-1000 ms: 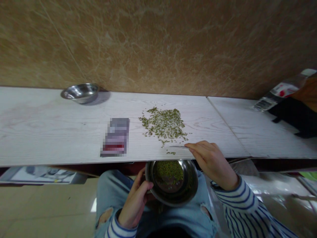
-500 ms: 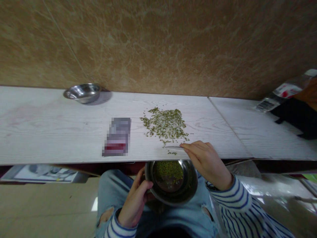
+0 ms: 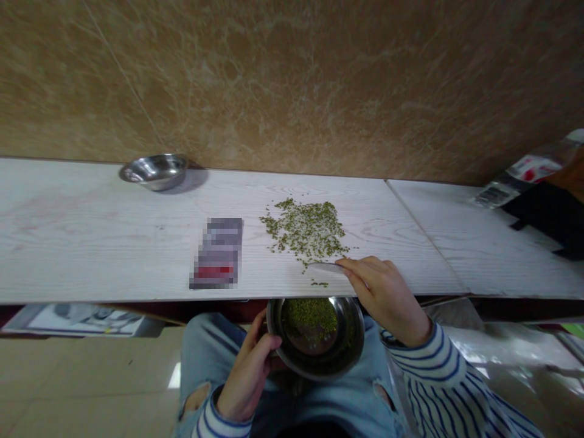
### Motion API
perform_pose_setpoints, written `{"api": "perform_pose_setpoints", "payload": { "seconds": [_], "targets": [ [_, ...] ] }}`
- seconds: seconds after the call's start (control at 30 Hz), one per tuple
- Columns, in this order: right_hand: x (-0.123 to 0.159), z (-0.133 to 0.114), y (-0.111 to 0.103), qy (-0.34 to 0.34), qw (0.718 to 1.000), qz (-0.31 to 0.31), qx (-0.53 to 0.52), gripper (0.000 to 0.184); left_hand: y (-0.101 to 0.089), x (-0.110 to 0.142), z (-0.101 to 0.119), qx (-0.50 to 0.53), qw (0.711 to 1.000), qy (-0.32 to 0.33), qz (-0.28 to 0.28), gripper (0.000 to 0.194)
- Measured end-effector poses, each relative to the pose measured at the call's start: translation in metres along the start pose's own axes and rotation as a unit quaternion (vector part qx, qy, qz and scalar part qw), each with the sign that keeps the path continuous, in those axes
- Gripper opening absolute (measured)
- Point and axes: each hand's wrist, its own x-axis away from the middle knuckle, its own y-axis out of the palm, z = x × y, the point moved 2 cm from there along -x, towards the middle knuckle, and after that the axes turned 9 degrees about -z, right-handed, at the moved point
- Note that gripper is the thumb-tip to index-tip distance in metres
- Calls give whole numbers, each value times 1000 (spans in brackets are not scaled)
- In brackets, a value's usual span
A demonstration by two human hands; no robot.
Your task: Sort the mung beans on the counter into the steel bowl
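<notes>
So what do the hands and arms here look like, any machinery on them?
None visible: they're a person's. The left hand and right hand are bare, with no gloves. The left sleeve and right sleeve are long, white with dark blue stripes, reaching about the wrists.

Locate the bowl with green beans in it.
In the head view, the metal bowl of green beans is low and near centre, just below the front edge of the white table, with the left hand holding its left side.
</notes>
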Motion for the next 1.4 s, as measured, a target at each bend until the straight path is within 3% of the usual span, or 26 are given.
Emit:
{"api": "perform_pose_setpoints", "payload": {
  "seconds": [0.6, 0.97, 1.07, 1.2, 1.4],
  "targets": [
    [-7, -9, 2, -44, 999, -11, -19, 27, -7, -1, -1, 3, 1000, 1, -4, 52],
    [-7, -5, -10, -104, 987, -91, -85, 23, -10, 2, 3, -5, 1000, 13, 21, 53],
    [-3, 0, -10, -109, 987, -77, -84, 23, -8, 3, 4, 1, 999, 16, 35, 54],
    [5, 2, -6, -65, 997, -24, -40, 24, -7, 2, 2, -5, 1000, 8, 20, 52],
    [23, -21, -3, -42, 999, -7, 3, 26, -1, -3, -8, -4, 1000, -6, -14, 55]
  ]
}}
